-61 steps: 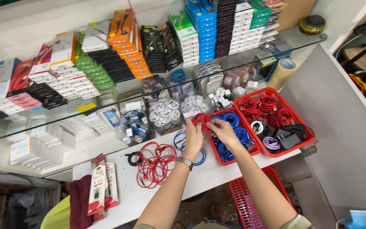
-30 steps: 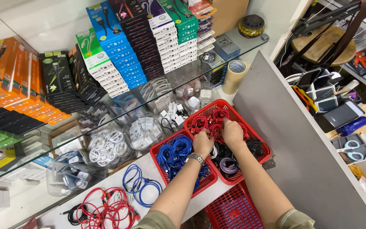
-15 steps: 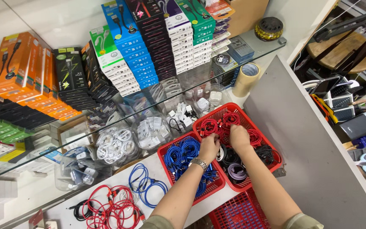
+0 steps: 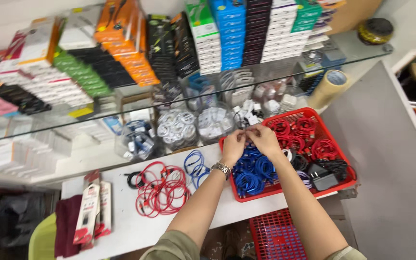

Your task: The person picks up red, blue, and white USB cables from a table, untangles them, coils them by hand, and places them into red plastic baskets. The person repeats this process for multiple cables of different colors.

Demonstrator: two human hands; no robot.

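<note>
Left hand (image 4: pixel 233 143) and right hand (image 4: pixel 264 138) pinch a small thing together, too tiny to tell, over blue cables (image 4: pixel 254 172) in the red basket (image 4: pixel 345 183).

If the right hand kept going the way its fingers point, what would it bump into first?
Almost at once the left hand, since the right hand points left at it, fingertips nearly meeting. Past that, probably the coiled white cables, though depth is unclear.
</note>
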